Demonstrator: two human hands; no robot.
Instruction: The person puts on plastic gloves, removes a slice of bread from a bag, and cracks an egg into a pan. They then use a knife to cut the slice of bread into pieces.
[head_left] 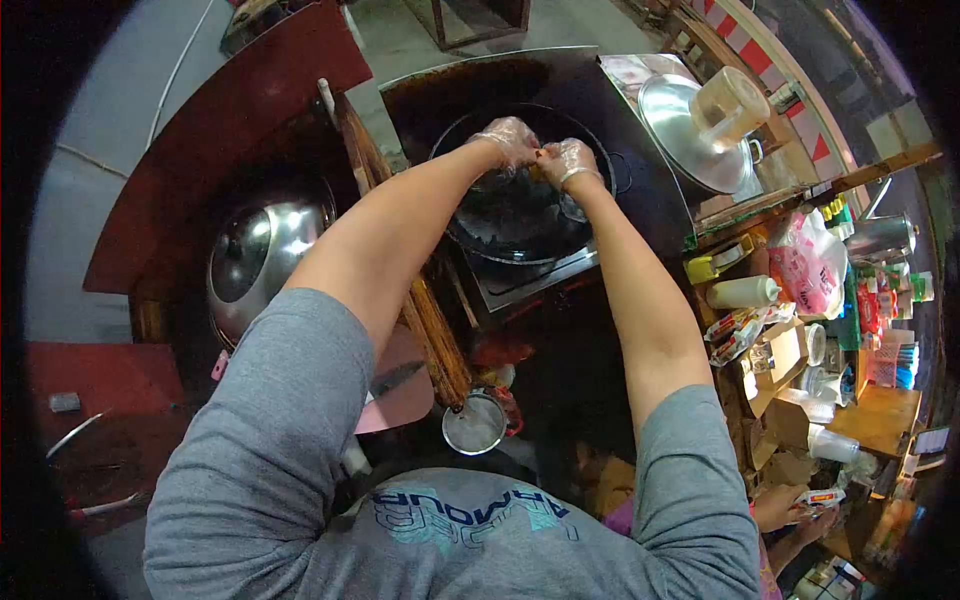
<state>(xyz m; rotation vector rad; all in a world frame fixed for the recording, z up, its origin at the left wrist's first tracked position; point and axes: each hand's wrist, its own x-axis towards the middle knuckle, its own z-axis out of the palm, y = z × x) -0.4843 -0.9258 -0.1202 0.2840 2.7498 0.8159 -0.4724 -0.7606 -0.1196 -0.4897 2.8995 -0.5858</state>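
Both of my hands, in clear plastic gloves, are close together above a large dark round pan [515, 225] with a black rim. My left hand [510, 142] has its fingers closed near the pan's far side. Beside it on the right, my right hand [566, 162] is closed too, its fingertips meeting those of the left. A small orange-brown bit shows between and below the fingers, too small to name. Dark, shiny liquid appears to lie in the pan.
Left of the pan stand a wooden beam [435, 345] and a shiny domed lid [262, 250]. At right are a silver pot lid [690, 130] with a plastic tub [730, 105], a squeeze bottle [742, 292] and boxes. Another person's hands [795, 520] show at lower right.
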